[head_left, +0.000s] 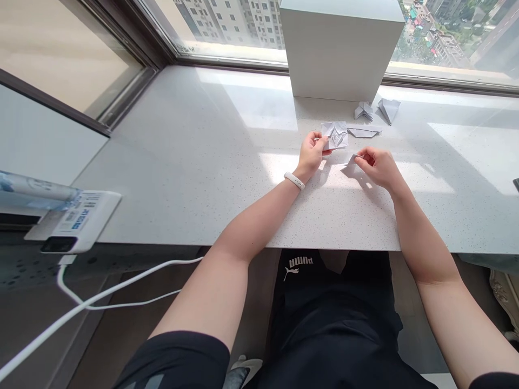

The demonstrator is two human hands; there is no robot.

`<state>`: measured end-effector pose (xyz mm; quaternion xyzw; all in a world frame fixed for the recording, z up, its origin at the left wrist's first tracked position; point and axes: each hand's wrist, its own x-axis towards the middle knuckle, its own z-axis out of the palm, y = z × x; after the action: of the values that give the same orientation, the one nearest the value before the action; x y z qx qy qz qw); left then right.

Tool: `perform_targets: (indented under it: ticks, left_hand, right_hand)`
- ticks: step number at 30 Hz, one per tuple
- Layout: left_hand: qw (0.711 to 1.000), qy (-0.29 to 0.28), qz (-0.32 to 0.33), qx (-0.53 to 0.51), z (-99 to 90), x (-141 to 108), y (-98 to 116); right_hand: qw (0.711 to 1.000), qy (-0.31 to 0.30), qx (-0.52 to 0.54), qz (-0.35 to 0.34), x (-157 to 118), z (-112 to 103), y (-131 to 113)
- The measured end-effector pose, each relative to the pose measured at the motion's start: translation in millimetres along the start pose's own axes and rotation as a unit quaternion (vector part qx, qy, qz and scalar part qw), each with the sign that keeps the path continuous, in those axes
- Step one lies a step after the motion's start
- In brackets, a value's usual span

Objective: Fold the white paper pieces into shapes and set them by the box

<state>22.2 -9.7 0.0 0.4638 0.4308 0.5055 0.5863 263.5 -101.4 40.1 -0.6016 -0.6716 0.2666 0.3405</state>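
Observation:
Between the thumb and fingers of my left hand (pixel 312 152) is a square piece of folded white paper (pixel 335 134), its face creased in a raised pattern. My right hand (pixel 377 166) pinches a small folded paper piece (pixel 352 160) just above the counter, to the right of the square one. Beyond the hands lie more paper shapes: a long flat boat-like piece (pixel 365 131), a pleated piece (pixel 364 111) and a pointed, plane-like piece (pixel 388 110). The fingertips of my right hand partly cover what it holds.
A large white box (pixel 343 59) stands at the back of the speckled white counter (pixel 182 162), against the window. At the left edge sits a white power bank (pixel 87 219) with a white cable (pixel 121 286) hanging below. A dark object (pixel 516 184) shows at the far right.

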Motion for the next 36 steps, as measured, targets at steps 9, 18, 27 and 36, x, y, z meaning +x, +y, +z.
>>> perform_targets:
  ticks: [9,18,27,36]
  left_hand:
    - [0.996,-0.086,0.017,0.009,2.5,-3,-2]
    - [0.985,-0.168,0.031,-0.001,-1.3,-6,-1]
    - [0.978,-0.207,0.014,-0.005,-4.0,-10,6]
    - [0.977,-0.211,0.014,-0.012,-2.9,-13,9]
  right_hand:
    - [0.983,0.086,0.161,-0.031,11,12,10]
    - [0.967,0.139,0.214,-0.014,19,24,16]
    - [0.969,0.133,0.204,0.038,20,28,24]
    - [0.961,0.151,0.233,0.02,19,38,21]
